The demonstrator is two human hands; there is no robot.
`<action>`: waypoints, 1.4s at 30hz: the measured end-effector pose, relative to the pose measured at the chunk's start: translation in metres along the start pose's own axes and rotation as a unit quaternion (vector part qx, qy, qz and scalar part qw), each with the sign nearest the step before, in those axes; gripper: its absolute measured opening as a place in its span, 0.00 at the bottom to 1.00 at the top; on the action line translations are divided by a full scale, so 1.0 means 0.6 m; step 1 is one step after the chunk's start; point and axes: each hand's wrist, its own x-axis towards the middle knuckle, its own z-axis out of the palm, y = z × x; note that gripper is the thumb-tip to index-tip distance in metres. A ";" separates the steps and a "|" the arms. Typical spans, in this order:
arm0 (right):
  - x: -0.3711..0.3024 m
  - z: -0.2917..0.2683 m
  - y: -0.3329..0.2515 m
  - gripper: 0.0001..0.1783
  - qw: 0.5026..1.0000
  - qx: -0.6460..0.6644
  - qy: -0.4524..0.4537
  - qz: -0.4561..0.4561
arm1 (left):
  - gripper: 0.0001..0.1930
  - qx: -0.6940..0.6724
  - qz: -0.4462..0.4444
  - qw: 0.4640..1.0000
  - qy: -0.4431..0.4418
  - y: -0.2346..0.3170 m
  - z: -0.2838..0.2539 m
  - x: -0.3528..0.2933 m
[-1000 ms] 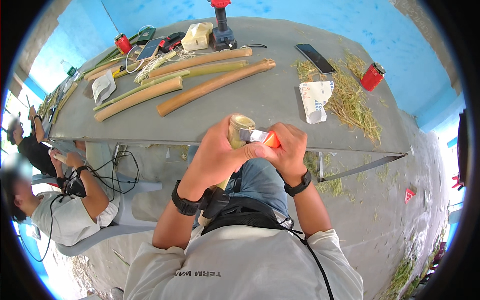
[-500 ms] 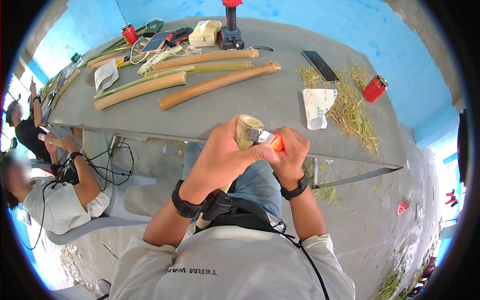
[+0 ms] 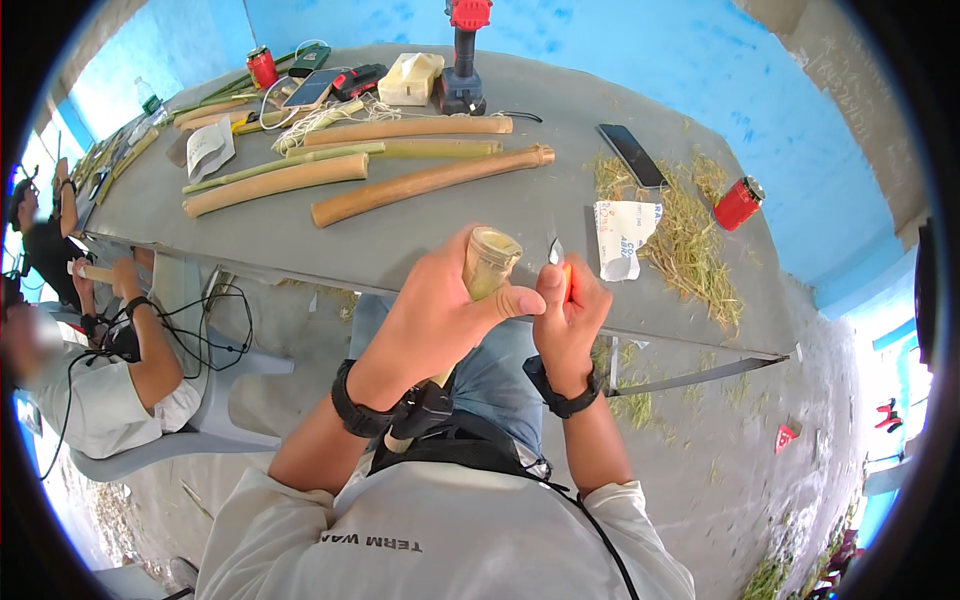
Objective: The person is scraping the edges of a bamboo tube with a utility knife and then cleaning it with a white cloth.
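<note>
The left hand (image 3: 435,315) is closed around a bamboo tube (image 3: 490,265) at the centre of the frame. The tube's open end points upward, above the fingers, in front of the near edge of the grey table (image 3: 570,110). The left thumb extends toward the right side of the frame.

The right hand (image 3: 572,325), just right of centre, grips a knife by its orange handle (image 3: 568,280). The blade (image 3: 556,253) points upward and stands apart from the tube, to its right. The two thumbs lie close together; whether they touch cannot be told.

Behind the hands, in the upper centre-left of the frame, a brown bamboo pole (image 3: 430,188) lies beside several paler bamboo pieces (image 3: 280,185). A power drill (image 3: 464,75) stands upright at the top centre, with a tissue pack (image 3: 411,78) to its left.

On the right part of the table, a dark phone (image 3: 631,155) and a torn paper sheet (image 3: 627,240) lie at the left side of a heap of plant shavings (image 3: 690,265). A red can (image 3: 739,204) stands to the right. At the left edge, a seated co-worker (image 3: 125,385) holds a pale piece (image 3: 95,271).
</note>
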 end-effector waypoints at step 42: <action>0.008 -0.007 0.007 0.29 0.973 -0.050 -0.104 -0.200 | 0.23 -0.051 -0.087 0.989 -0.112 0.001 -0.033 -0.007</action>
